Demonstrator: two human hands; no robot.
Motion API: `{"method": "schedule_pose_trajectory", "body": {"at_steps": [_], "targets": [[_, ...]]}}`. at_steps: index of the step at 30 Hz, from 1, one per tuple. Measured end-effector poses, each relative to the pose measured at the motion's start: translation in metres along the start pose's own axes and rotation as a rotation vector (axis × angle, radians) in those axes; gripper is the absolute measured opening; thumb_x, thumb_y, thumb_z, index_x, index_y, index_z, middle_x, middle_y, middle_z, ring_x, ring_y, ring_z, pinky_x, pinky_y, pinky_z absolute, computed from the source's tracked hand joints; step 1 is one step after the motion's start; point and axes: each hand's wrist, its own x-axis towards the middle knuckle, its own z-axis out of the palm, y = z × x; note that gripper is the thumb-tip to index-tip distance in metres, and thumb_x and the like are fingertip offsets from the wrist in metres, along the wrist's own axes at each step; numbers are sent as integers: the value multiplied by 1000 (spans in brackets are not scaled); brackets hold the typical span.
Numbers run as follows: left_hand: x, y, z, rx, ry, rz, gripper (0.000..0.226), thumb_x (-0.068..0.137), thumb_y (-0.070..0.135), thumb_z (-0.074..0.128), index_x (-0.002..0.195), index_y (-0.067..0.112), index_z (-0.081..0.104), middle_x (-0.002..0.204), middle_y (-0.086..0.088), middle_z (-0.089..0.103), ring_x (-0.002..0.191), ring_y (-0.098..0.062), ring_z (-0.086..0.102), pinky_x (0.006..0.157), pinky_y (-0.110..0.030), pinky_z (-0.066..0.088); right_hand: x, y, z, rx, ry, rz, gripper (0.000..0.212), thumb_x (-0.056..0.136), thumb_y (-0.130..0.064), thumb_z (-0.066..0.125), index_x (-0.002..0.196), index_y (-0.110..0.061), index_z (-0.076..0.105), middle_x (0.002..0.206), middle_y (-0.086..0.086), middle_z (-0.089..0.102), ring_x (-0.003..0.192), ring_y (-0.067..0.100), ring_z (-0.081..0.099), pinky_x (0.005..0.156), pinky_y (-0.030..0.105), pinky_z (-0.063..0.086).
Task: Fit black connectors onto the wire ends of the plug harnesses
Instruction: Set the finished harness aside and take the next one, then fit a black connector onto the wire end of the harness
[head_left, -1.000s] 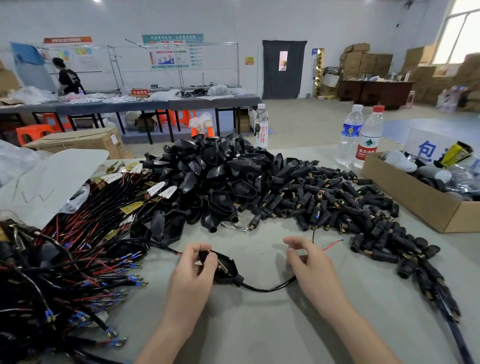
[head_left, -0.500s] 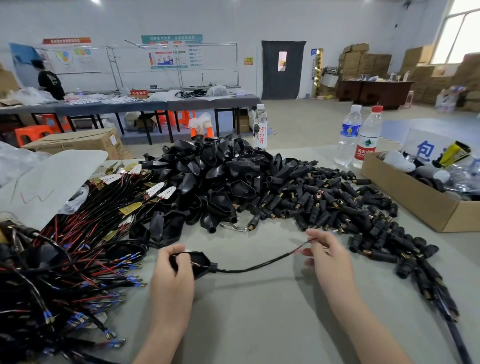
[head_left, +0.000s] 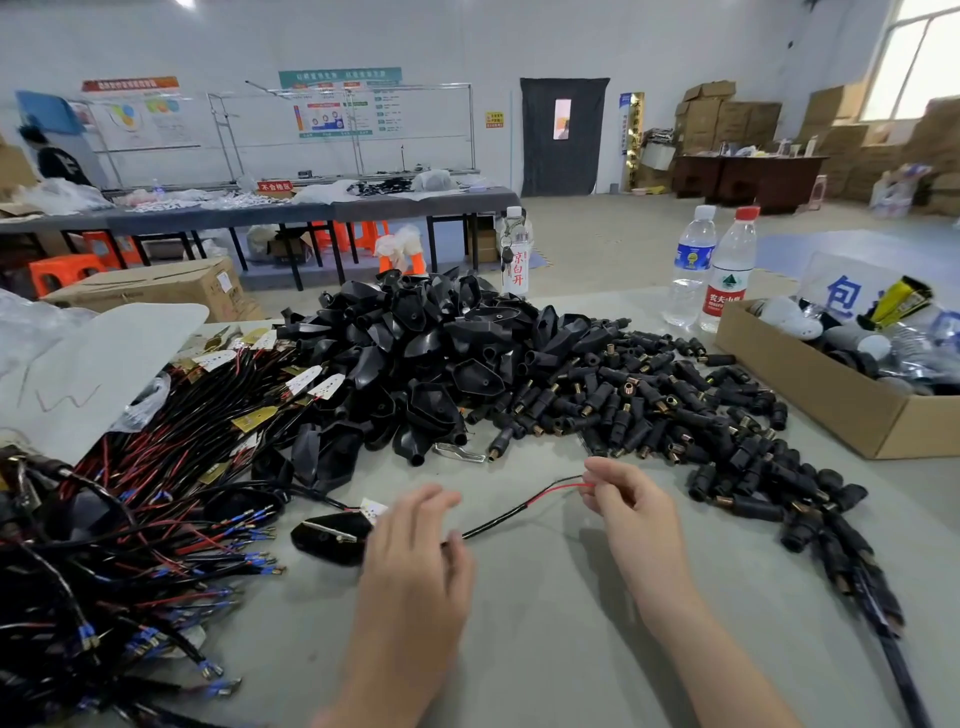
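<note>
The right hand pinches the end of a thin red wire between its thumb and curled fingers. That wire splits from the glossy black cable of a plug harness, whose flat teardrop plug lies on the grey tabletop just left of the left hand. The left hand is blurred and loosely open over the cable; whether it touches the cable cannot be told. Just beyond the right hand spreads a heap of stubby cylindrical black connectors with brass mouths. Beyond the left hand is a pile of moulded black shells, and tangled harnesses with blue crimps lie well to its left. A cardboard box sits further right of the right hand.
</note>
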Motion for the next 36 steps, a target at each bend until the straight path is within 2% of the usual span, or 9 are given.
{"method": "schedule_pose_trajectory", "body": {"at_steps": [6, 8, 11, 17, 23, 27, 30, 33, 36], "targets": [[8, 18, 28, -13, -305, 20, 43, 105, 36, 37, 146, 25, 40, 137, 11, 50, 127, -10, 46, 108, -32, 35, -14, -11, 13, 242, -193, -38, 26, 97, 2, 49, 98, -10, 72, 85, 10, 75, 77, 19, 70, 74, 24, 57], [10, 16, 33, -50, -346, 49, 37, 107, 36, 33, 141, 28, 45, 128, 15, 57, 117, -8, 51, 103, -33, 38, -23, -11, 18, 214, -299, -54, 30, 97, 3, 50, 95, -14, 74, 86, 13, 74, 78, 21, 70, 75, 26, 58], [11, 13, 31, -236, -286, -11, 29, 106, 34, 38, 121, 30, 63, 103, 17, 64, 99, -5, 59, 90, -33, 47, -24, -10, 21, 190, -284, -86, 32, 97, 1, 50, 96, -19, 74, 93, 5, 74, 80, 20, 71, 71, 25, 56], [17, 8, 29, -535, -131, -319, 34, 101, 50, 32, 93, 42, 64, 69, 21, 51, 68, -2, 48, 65, -17, 38, -10, 0, 16, 85, -67, -114, 29, 100, -11, 49, 106, -33, 67, 103, -20, 67, 81, 9, 70, 64, 24, 55], [21, 5, 23, -802, -71, -479, 23, 100, 40, 47, 103, 39, 70, 63, 5, 44, 62, -11, 46, 60, -25, 43, 1, 13, 17, -79, -63, 24, 28, 99, -15, 47, 104, -38, 63, 104, -11, 64, 65, 7, 65, 61, 29, 54], [23, 2, 25, -894, -26, -526, 20, 100, 28, 54, 95, 23, 73, 74, -1, 60, 64, -10, 53, 64, -22, 49, 26, 4, 36, -420, -79, 7, 19, 95, -20, 47, 101, -28, 62, 101, -3, 67, 77, 19, 65, 71, 35, 51], [23, 5, 23, -945, -47, -529, 21, 102, 24, 53, 92, 30, 71, 72, 0, 61, 59, -11, 52, 56, -21, 46, 46, -8, 64, -747, -112, -23, 24, 91, -33, 48, 83, -17, 64, 80, 3, 67, 75, 26, 61, 72, 35, 52], [23, 6, 21, -947, -53, -510, 21, 102, 26, 51, 88, 33, 65, 67, 1, 59, 54, -12, 47, 50, -20, 41, 57, -10, 89, -957, -128, -18, 40, 93, -52, 47, 87, -14, 59, 96, 8, 61, 91, 32, 62, 72, 35, 44], [23, 4, 23, -936, -52, -511, 21, 103, 30, 50, 85, 31, 60, 64, 1, 54, 53, -12, 41, 49, -21, 37, 60, -7, 102, -1063, -134, -51, 36, 96, -49, 48, 106, -16, 59, 117, 8, 56, 106, 33, 60, 77, 36, 39]]}}
